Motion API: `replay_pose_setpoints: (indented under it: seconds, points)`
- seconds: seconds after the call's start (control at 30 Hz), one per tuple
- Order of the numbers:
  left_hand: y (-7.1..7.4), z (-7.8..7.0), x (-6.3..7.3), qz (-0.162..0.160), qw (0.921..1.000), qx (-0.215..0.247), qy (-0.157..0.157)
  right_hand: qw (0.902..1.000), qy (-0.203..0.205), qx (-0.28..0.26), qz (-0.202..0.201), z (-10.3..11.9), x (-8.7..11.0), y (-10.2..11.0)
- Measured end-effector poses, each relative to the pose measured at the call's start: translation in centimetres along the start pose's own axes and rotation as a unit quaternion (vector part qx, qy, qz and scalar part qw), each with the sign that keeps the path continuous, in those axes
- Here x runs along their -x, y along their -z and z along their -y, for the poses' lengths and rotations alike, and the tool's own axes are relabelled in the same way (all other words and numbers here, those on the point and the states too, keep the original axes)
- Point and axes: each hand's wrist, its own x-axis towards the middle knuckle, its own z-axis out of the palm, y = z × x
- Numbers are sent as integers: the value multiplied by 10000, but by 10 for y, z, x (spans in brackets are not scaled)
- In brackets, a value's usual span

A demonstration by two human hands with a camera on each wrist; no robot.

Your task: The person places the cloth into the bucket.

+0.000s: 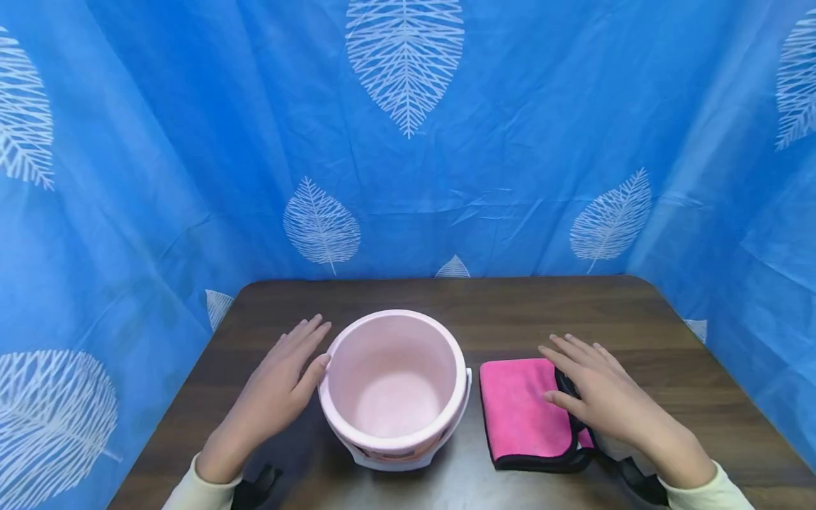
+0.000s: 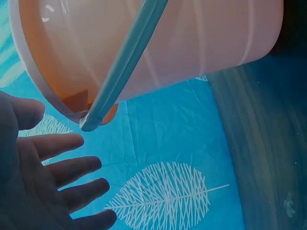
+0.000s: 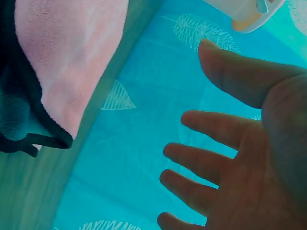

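Observation:
A pale pink bucket (image 1: pixel 392 443) stands upright on the table, its inside bare, with a light handle (image 2: pixel 125 62) lowered along its side. My left hand (image 1: pixel 280 386) is beside the bucket's left rim, fingers straight and holding nothing; in the left wrist view a gap shows between fingertips and bucket. To the bucket's right lies a folded pink cloth (image 1: pixel 525 411) with black edging. Over the cloth's right edge hovers my right hand (image 1: pixel 596 393), fingers spread and nothing in them. The right wrist view shows the cloth (image 3: pixel 72 52) apart from the fingers.
The dark wooden table (image 1: pixel 510 312) has rounded far corners. Blue curtain fabric (image 1: pixel 510 142) with white leaf prints hangs behind it and along both sides. Dark straps (image 1: pixel 637 482) show near the wrists.

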Motion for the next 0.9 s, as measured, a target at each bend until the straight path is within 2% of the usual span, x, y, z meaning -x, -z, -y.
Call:
replay_pose_setpoints:
  seconds: [0.6,0.9]
  points:
    - [-6,3,0,-65,10000,36,-45,9996,-235,-66,165,-4,10,-19]
    - [-7,2,-1,-33,10000,7,16,9982,-424,-71,411,-6,14,-31]
